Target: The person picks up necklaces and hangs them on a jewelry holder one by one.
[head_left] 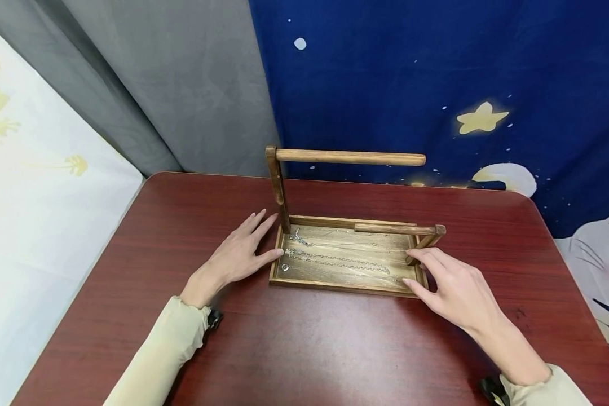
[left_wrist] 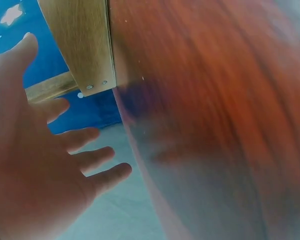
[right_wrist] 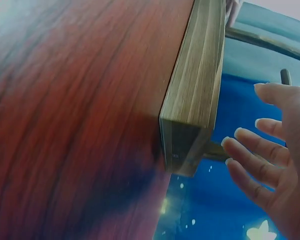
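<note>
A wooden jewelry stand with a shallow tray sits on the table, with a tall left post carrying a long bar and a lower right post carrying a short bar. Several thin silver necklaces lie lengthwise in the tray. My left hand is at the tray's left end, fingers extended and thumb at the rim. Over the right end is my right hand, its thumb and fingers apart near the lower post. Both wrist views show spread fingers with nothing between them.
The dark red table has rounded far corners. Behind it hang a grey curtain and a blue cloth with stars. White patterned fabric lies along the left side.
</note>
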A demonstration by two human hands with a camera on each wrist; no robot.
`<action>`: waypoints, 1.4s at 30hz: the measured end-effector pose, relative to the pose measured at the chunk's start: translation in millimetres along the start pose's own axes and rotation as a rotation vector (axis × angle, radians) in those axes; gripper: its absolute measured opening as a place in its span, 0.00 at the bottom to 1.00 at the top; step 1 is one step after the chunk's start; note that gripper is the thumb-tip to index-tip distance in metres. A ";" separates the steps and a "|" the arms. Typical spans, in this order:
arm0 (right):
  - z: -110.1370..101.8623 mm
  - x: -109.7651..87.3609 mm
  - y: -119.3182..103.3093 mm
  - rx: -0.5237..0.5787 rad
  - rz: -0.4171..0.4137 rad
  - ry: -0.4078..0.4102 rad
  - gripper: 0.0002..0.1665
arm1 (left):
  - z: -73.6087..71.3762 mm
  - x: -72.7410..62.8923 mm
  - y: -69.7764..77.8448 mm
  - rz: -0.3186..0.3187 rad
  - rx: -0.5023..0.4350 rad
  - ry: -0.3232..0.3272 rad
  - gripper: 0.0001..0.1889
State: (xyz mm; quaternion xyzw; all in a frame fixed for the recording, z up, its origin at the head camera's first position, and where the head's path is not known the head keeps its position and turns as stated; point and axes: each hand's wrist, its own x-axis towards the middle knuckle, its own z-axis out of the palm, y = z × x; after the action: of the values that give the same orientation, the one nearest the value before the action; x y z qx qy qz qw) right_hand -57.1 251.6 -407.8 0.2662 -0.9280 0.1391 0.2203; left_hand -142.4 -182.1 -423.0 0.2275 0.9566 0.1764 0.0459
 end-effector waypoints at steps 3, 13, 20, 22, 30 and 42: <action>2.9 1.7 -3.6 0.024 -0.012 0.000 0.30 | 1.1 2.8 2.0 -0.012 -0.022 -0.017 0.46; 10.3 11.3 -11.8 0.107 -0.019 -0.011 0.30 | 1.6 7.9 4.8 -0.009 -0.047 -0.062 0.46; 17.9 15.9 -16.0 0.195 0.014 -0.043 0.30 | 2.1 12.2 4.8 -0.004 -0.097 -0.076 0.43; 20.3 16.7 -16.9 0.218 0.028 -0.051 0.30 | 2.4 13.3 4.5 -0.011 -0.107 -0.084 0.43; 26.7 20.9 -22.1 0.276 0.043 -0.071 0.29 | 1.8 16.6 5.0 -0.030 -0.132 -0.090 0.49; 33.9 28.4 -26.2 0.489 0.116 -0.143 0.26 | -1.5 22.3 1.0 0.026 -0.202 -0.129 0.47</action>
State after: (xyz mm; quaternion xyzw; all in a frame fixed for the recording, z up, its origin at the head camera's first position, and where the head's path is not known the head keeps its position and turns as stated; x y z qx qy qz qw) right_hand -75.5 205.1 -419.7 0.2670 -0.8938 0.3525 0.0752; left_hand -162.2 -171.7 -421.4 0.2451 0.9259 0.2574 0.1279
